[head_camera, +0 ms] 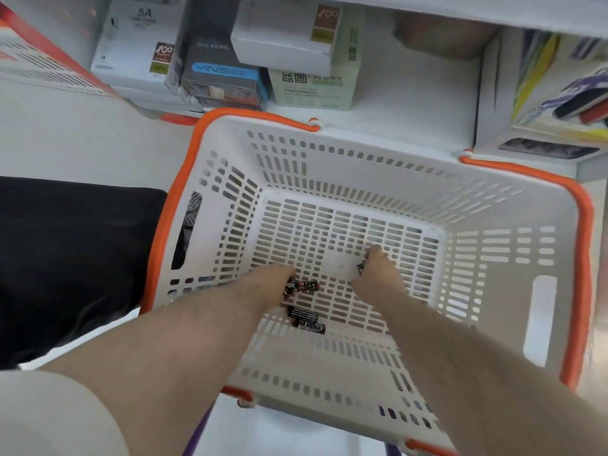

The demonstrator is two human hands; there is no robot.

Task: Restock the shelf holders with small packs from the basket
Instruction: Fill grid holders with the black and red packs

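Two hands reach deep into the white slotted basket (378, 153) in the head view, both working the floor of it where the last small packs lie. The left hand (279, 274), at about eight o'clock from the floor's middle, has its fingers curled down onto a cluster of small dark packs (304, 286), apparently gathering them; exactly how the fingertips lie is hidden behind the knuckles. The right hand (378, 268), near the centre, has its fingers curled round one dark pack (361, 267), of which only an edge peeks out on the thumb side. Two more black packs (307, 320) lie loose at six o'clock, just beside the left wrist, touching each other. Judging by how few remain, the basket is nearly emptied, and using both hands lets the person scoop up what is left in one trip.

At twelve o'clock, beyond the orange handle (253, 115), stand stacked shelf boxes (312, 83); the shelf holders themselves are not in sight. A black garment (75, 258) fills nine o'clock.
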